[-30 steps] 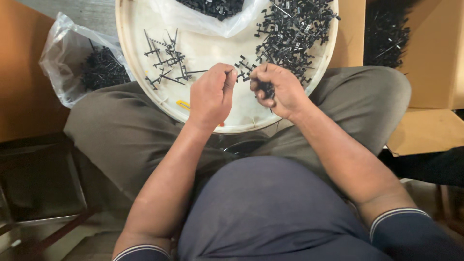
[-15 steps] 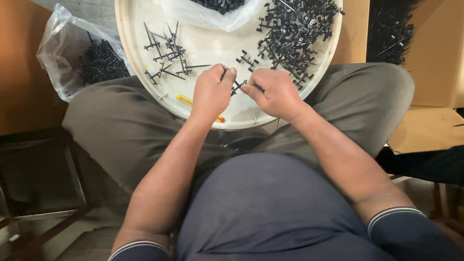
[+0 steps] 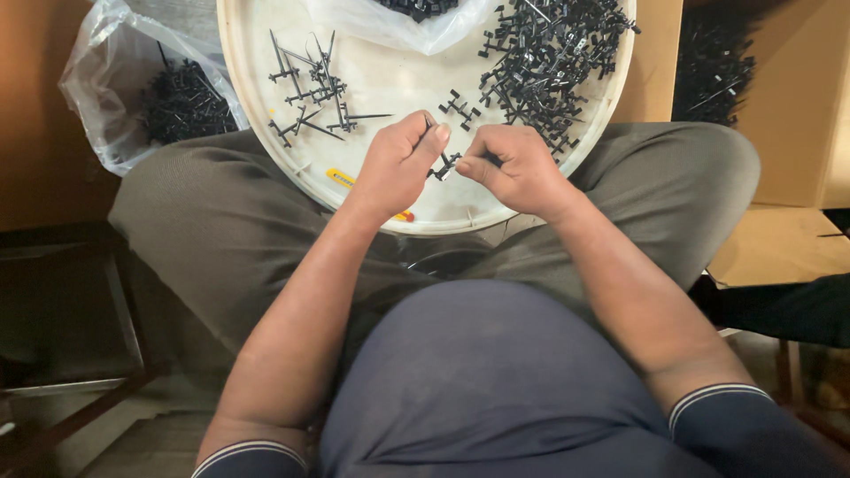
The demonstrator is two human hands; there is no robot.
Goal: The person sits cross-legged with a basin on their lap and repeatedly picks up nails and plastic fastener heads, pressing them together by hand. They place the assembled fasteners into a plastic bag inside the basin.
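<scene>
Nearest the camera, the person's dark blue shirt point(image 3: 496, 389) fills the lower view, with grey-green trousers point(image 3: 221, 221) spreading to either side beneath a round cream tray point(image 3: 266, 142) that rests on the lap. Over the near rim of the tray, the left hand point(image 3: 394, 168) and the right hand point(image 3: 513, 168) meet, almost touching. The left hand's fingers point(image 3: 434, 133) are pinched narrow on a thin black pin, and the right hand's fingers point(image 3: 469, 165) are closed tight on a small black plastic piece point(image 3: 445, 164) held between the two hands, just above the tray's near edge. A yellow and red strip point(image 3: 345, 179) lies on the tray partly under the left hand. Further in on the tray, left of the hands, sits a loose cluster of black pins with cross-shaped ends point(image 3: 314, 88); to the right lies a dense heap of small black plastic parts point(image 3: 553, 57). At the tray's far edge a clear plastic bag point(image 3: 398, 26) holds more dark parts. Beyond the tray's left rim, another clear bag of black parts point(image 3: 150, 88) sits beside the thigh, and past the right rim a cardboard box of black parts point(image 3: 717, 66) stands.
</scene>
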